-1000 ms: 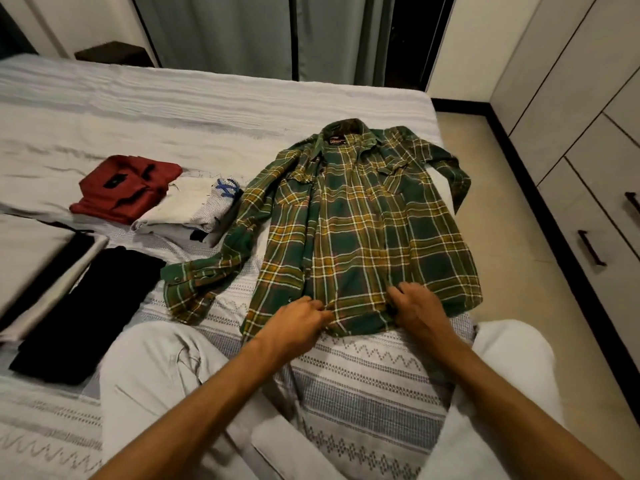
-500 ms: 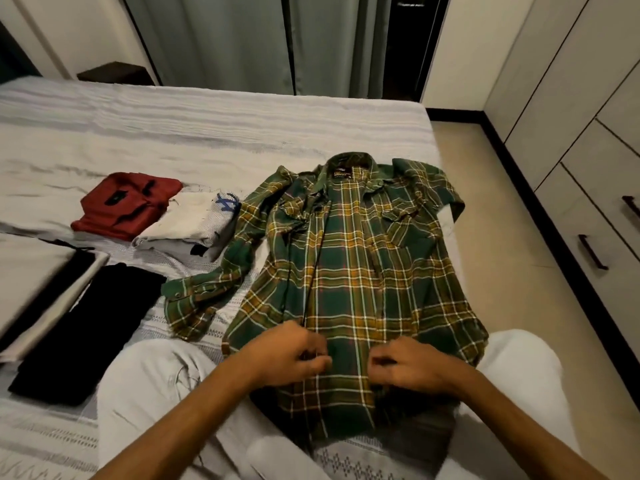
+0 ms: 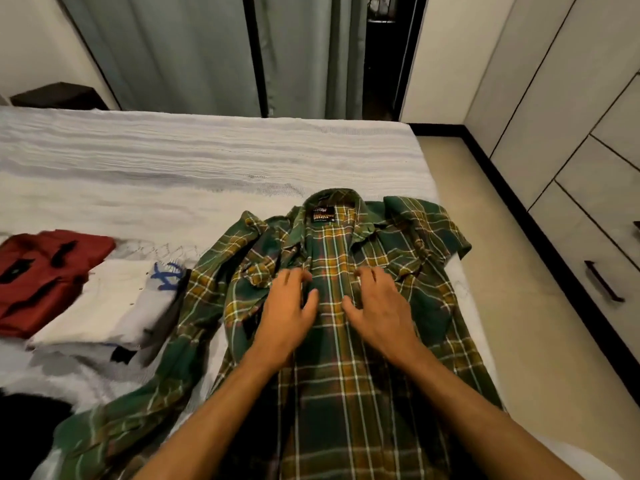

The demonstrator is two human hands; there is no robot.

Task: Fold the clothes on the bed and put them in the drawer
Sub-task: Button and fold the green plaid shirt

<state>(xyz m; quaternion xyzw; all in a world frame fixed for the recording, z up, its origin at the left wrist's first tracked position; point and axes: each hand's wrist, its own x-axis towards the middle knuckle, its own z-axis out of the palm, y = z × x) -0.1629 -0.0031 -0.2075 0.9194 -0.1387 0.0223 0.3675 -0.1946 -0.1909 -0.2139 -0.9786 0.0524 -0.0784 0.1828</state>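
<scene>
A green and yellow plaid shirt [image 3: 346,375] lies front-up on the white bed [image 3: 173,168], collar toward the far side, its left sleeve trailing toward the near left. My left hand [image 3: 289,306] rests flat on the shirt's chest just left of the front placket, fingers spread. My right hand [image 3: 379,306] lies flat just right of the placket, fingers spread too. Neither hand grips the cloth. Drawers [image 3: 588,258] with dark handles line the right wall.
Folded clothes sit at the left on the bed: a red item [image 3: 41,275], a white one with blue marking [image 3: 114,306], and a black one [image 3: 31,414] at the near left. Tan floor [image 3: 512,306] runs between bed and drawers. Grey curtains hang behind.
The shirt has been pulled toward me. Both hands left the shirt's bottom hem and moved up to its chest, now lying open and flat beside the placket. The camera leaned forward.
</scene>
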